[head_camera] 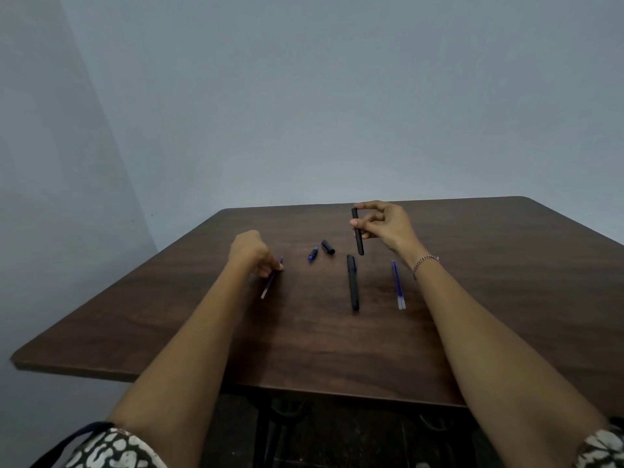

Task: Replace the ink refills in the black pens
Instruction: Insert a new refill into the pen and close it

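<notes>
**Head view: parting the pulled refill from the fresh pair**

Going from the left, the left hand [253,255] is pinching a thin blue refill [270,282] between thumb and fingertips, low over the table [135,332], with its pale end pointing back toward the person. Whether the refill is touching the wood I cannot tell. Judging by the open pen, this is probably the used one. It should be going down well to the left, so it is not getting mixed up with the new stock.

Toward the middle, a blue tip piece [313,254] and a black cap [328,247] are lying close together, just apart. Both look likely to roll, so the hands should be passing around them rather than over them.

Right of those, a whole black pen [353,282] is lying lengthwise, awaiting its turn. Above its far end, the right hand [388,224] is gripping the black barrel [358,233] nearly upright, thumb and curled fingers closing on its upper half. Holding it steady and tilting the open end toward the left hand should be making insertion easier.

Farthest right, two blue refills [398,285] are lying side by side beside the wrist wearing a bracelet [425,261]. The next pick should be taking only one.
</notes>
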The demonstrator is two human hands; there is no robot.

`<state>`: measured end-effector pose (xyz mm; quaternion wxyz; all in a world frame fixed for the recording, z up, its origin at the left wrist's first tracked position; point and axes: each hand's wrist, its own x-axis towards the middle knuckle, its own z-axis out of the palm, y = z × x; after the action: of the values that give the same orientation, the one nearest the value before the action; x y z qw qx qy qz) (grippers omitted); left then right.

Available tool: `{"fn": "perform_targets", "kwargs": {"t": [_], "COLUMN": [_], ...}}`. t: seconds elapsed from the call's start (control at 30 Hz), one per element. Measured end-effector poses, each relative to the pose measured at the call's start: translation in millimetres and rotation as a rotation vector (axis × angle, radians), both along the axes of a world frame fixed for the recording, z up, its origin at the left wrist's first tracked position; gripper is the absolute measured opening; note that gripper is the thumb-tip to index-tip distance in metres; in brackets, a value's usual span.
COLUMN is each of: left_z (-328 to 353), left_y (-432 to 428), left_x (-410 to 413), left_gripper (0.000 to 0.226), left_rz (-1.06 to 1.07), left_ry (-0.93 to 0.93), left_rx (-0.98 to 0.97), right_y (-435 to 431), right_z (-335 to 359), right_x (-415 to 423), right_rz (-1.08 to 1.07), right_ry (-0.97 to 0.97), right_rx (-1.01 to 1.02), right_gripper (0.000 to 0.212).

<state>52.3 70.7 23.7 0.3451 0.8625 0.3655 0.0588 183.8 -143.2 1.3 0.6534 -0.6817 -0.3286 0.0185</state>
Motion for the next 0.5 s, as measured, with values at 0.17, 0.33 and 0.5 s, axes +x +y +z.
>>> {"fn": "perform_targets", "kwargs": {"t": [0.17,0.33,0.5], "left_z": [-5,-3,-10], "left_y": [3,-22,-84], "left_x": [0,26,64], "left_gripper": [0.029,0.021,0.018], "left_rz": [0.021,-0.032,-0.318], "left_ry": [-0.104,-0.526,-0.782], "left_rx": [0.131,0.254,0.073], "right_y": [1,7,-1], "right_z": [-1,2,5], "right_x": [0,-1,2], "right_rz": [-0.008,-0.087,-0.35], "right_ry": [-0.027,-0.103,-0.331], "right_rx": [-0.002,0.038,0.047], "right_gripper": [0.037,0.037,0.032]}}
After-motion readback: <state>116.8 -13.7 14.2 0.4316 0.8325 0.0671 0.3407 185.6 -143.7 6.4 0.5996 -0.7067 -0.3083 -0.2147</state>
